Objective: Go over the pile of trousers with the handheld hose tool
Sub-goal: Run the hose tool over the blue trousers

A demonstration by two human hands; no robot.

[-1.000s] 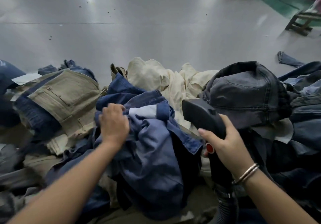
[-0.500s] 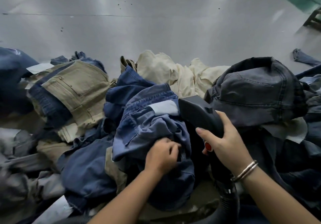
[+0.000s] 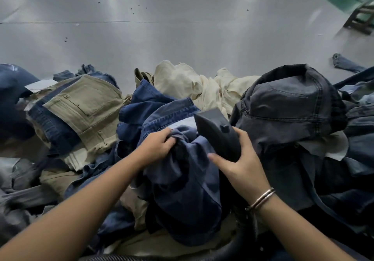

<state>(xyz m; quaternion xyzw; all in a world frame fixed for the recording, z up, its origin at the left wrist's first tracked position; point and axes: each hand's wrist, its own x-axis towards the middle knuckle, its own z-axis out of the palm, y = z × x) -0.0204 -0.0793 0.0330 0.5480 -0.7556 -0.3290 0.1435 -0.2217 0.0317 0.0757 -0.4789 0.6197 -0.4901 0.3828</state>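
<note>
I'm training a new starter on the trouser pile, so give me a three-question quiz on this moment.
1. True or false: the right hand holds the hose tool.
2. What does the left hand grip? A) beige trousers B) blue trousers C) nothing
3. Fill in: the bracelet sits on the ___ wrist.

Key: 1 true. 2 B, the blue trousers. 3 right.
</note>
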